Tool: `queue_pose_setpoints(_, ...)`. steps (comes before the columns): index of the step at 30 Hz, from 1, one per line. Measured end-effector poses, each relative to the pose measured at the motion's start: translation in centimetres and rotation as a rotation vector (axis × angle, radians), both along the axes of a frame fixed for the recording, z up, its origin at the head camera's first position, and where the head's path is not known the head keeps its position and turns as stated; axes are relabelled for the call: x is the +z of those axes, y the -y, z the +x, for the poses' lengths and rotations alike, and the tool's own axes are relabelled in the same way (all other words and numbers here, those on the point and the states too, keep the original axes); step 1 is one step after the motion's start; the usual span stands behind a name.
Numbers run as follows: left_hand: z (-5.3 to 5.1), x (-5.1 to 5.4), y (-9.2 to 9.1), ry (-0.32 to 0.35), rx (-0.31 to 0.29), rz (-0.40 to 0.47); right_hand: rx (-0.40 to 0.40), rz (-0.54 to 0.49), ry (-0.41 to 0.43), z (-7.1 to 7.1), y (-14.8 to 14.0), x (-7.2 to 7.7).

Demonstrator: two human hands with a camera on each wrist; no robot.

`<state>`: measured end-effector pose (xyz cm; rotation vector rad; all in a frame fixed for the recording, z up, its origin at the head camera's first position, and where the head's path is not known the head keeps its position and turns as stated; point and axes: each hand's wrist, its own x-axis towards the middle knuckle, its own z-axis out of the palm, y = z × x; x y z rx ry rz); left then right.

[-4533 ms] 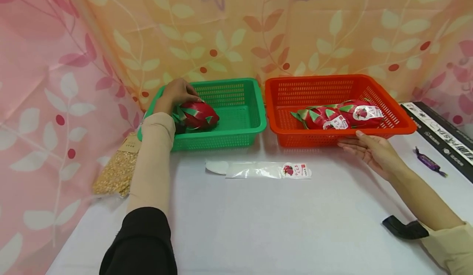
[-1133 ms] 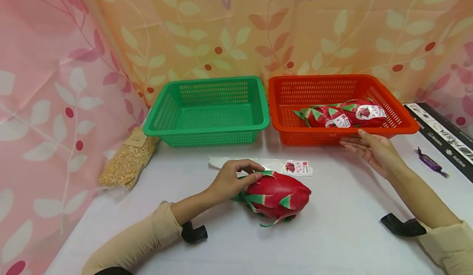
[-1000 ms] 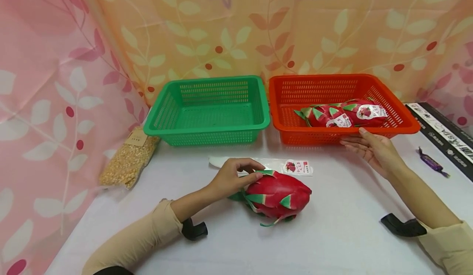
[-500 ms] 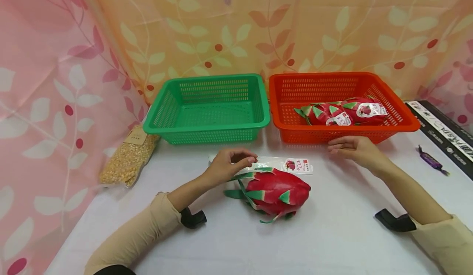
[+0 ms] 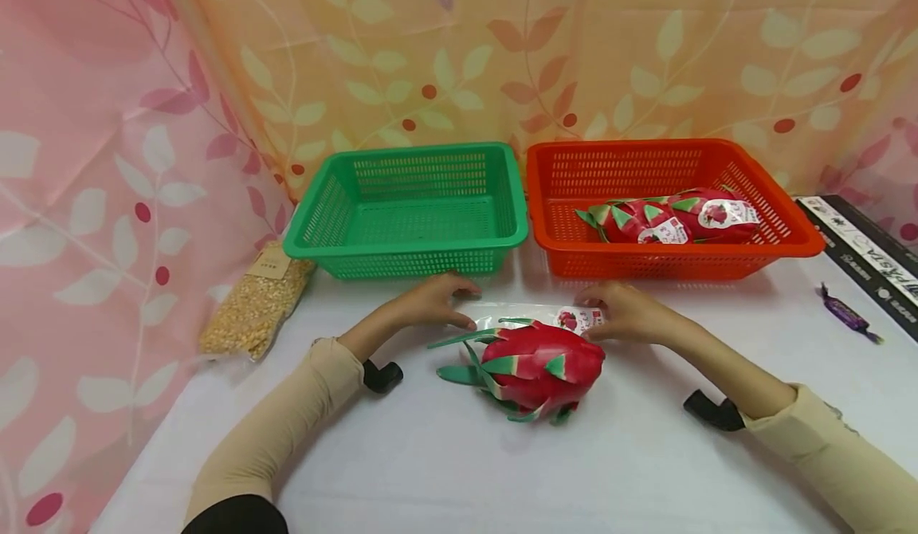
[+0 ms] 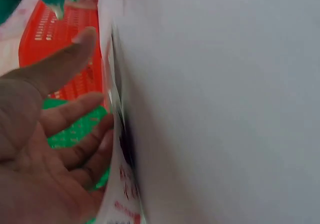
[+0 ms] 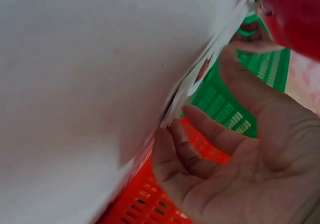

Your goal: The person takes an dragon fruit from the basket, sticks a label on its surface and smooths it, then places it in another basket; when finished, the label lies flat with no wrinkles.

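Note:
A dragon fruit (image 5: 541, 367) with green scales lies on its side on the white table in the head view, its leafy end to the left. Behind it is a flat, clear strip (image 5: 516, 311) whose label bears a dragon fruit picture, partly hidden by the fruit and hands. My left hand (image 5: 435, 303) is at the strip's left end, thumb and fingers apart. At the labelled end my right hand (image 5: 625, 312) has its fingers by the strip (image 7: 190, 84) and its thumb spread; contact is hard to tell. Two labelled dragon fruits (image 5: 674, 217) lie in the red basket (image 5: 681, 261).
An empty green basket (image 5: 405, 263) stands behind my left hand, left of the red one. A bag of yellow grains (image 5: 258, 303) leans at the left. On the right lie a purple-wrapped candy (image 5: 849, 315) and a black-and-white pasta box (image 5: 868, 255).
My left hand carried the dragon fruit from the green basket to the table and let go of it, then moved back to the strip. My right hand left the red basket and moved left.

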<state>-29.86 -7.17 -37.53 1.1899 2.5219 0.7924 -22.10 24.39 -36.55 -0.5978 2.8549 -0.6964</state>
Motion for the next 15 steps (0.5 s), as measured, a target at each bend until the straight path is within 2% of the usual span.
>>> queue_pose_setpoints(3,0.12,0.0,-0.35,-0.044,-0.017,-0.061,0.027,0.032,-0.044,-0.03,0.46,-0.16)
queue_pose_setpoints(6,0.22,-0.05,-0.54,-0.071,-0.008,-0.085,0.028,0.018,-0.06,-0.09,0.58,-0.24)
queue_pose_setpoints(15,0.11,-0.23,-1.01,0.011,0.02,-0.04,0.05,-0.101,-0.011,-0.84,0.05,-0.57)
